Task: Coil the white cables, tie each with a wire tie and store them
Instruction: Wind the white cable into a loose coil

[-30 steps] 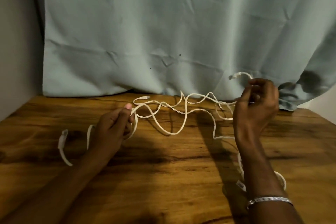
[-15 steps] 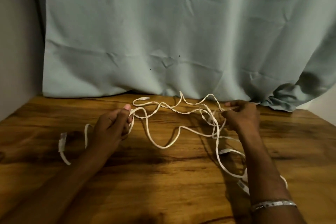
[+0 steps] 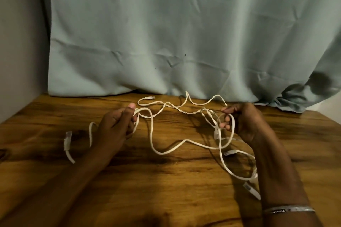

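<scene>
Bracelet (image 3: 287, 209) on right wrist. White cables (image 3: 171, 150) lie tangled, uncoiled, on the table (image 3: 166, 190) between both hands. Left hand (image 3: 116, 127) grips one strand; right hand (image 3: 241, 121) pinches a loop. Curtain (image 3: 184, 33) hangs behind.

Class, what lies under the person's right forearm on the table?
White cable loops pass under the right forearm, with a plug showing beside it. The wooden table lies beneath. How the cable runs under the arm is hidden.
</scene>
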`<move>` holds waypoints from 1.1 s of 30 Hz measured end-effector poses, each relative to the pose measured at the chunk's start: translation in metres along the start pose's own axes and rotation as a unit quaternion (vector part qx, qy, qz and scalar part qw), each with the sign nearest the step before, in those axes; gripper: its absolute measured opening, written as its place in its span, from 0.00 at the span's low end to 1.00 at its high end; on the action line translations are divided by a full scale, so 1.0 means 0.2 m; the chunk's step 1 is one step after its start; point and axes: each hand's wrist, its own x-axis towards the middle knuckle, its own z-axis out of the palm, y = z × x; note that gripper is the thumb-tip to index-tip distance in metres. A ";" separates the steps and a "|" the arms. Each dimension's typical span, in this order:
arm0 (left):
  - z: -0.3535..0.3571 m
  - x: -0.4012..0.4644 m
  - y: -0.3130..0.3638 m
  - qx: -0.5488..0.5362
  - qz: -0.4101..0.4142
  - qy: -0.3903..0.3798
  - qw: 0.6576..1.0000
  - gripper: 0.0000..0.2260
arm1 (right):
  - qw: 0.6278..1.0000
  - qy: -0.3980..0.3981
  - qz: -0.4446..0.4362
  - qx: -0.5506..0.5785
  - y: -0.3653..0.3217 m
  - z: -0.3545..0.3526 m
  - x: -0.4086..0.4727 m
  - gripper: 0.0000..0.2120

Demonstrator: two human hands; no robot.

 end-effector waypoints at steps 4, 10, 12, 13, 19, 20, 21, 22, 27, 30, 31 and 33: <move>0.00 -0.01 0.00 0.011 0.005 -0.001 1.000 0.20 | 0.983 -0.035 -0.001 -0.180 0.05 0.05 0.01 0.14; 0.01 -0.01 0.02 -0.008 -0.007 0.012 1.000 0.18 | 0.892 0.032 -0.122 -0.433 0.09 0.10 0.02 0.41; 0.00 -0.01 0.03 -0.002 -0.002 0.012 1.000 0.19 | 0.894 -0.045 -0.099 -0.436 0.10 0.11 0.01 0.39; 0.00 -0.01 0.03 0.001 -0.001 0.014 1.000 0.19 | 0.891 -0.085 -0.084 -0.439 0.11 0.11 0.01 0.41; 0.01 -0.02 0.03 0.000 -0.005 0.008 1.000 0.19 | 0.876 -0.089 -0.165 -0.445 0.15 0.12 0.06 0.18; 0.01 -0.02 0.03 0.001 -0.004 0.008 1.000 0.19 | 0.891 -0.091 -0.179 -0.408 0.15 0.12 0.06 0.15; 0.01 -0.02 0.03 0.004 -0.003 0.009 1.000 0.19 | 0.903 -0.105 -0.186 -0.373 0.15 0.13 0.05 0.17; 0.01 -0.02 0.03 0.006 -0.003 0.011 1.000 0.19 | 0.911 -0.121 -0.189 -0.347 0.15 0.15 0.03 0.19; 0.01 -0.02 0.04 -0.005 -0.013 0.016 1.000 0.19 | 0.958 -0.090 -0.159 -0.221 0.14 0.21 0.02 0.27; 0.01 -0.02 0.05 -0.025 -0.013 0.031 0.999 0.20 | 0.956 -0.038 -0.153 -0.248 0.17 0.19 0.08 0.25; 0.00 -0.01 0.05 -0.040 -0.015 0.046 0.998 0.21 | 0.961 -0.024 -0.151 -0.232 0.18 0.18 0.10 0.23; 0.00 0.00 0.07 -0.070 -0.027 0.093 0.993 0.22 | 0.968 0.013 -0.150 -0.200 0.19 0.18 0.12 0.19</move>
